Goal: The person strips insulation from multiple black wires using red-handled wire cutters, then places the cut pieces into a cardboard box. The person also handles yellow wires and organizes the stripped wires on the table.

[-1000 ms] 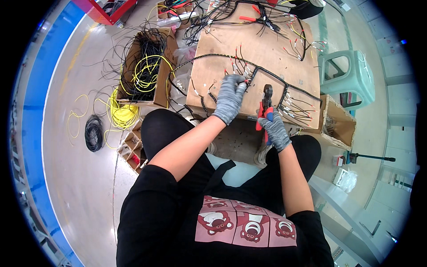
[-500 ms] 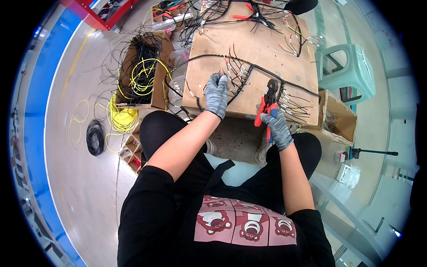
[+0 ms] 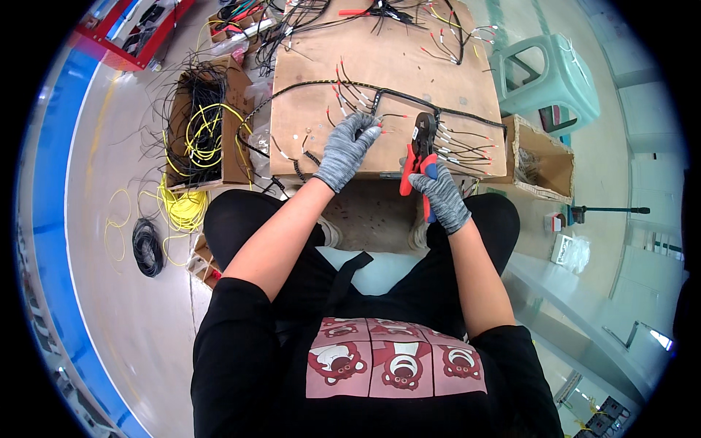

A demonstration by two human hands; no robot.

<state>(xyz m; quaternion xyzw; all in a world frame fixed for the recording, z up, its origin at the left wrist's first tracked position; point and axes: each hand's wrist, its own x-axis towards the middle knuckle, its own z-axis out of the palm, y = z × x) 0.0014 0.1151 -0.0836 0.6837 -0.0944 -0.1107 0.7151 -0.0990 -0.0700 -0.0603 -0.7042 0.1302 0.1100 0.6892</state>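
In my right hand [image 3: 442, 196], gloved in grey knit, are crimping pliers [image 3: 423, 135] with red and blue handles, their dark head pointing away from me. The handles look spread apart. My left hand [image 3: 343, 152], in a matching glove, pinches a thin black wire near its red-tipped end, just left of the pliers; the fingers partly hide it. That wire belongs to a black wire harness [image 3: 409, 97] lying across the brown board [image 3: 307, 102]. Several red-tipped wires [image 3: 350, 91] fan out beyond my left hand, and more branch wires [image 3: 464, 150] lie right of the pliers.
A cardboard box [image 3: 237, 157] of black and yellow wire stands left of the board, with coils [image 3: 147, 248] on the floor. Another box [image 3: 544, 160] and a pale green stool [image 3: 548, 80] are at the right. More harnesses [image 3: 376, 11] lie at the board's far side.
My left hand has moved right along the harness, bringing its pinched fingers closer to the pliers. The pliers stay in my right hand. The whole view has shifted slightly.
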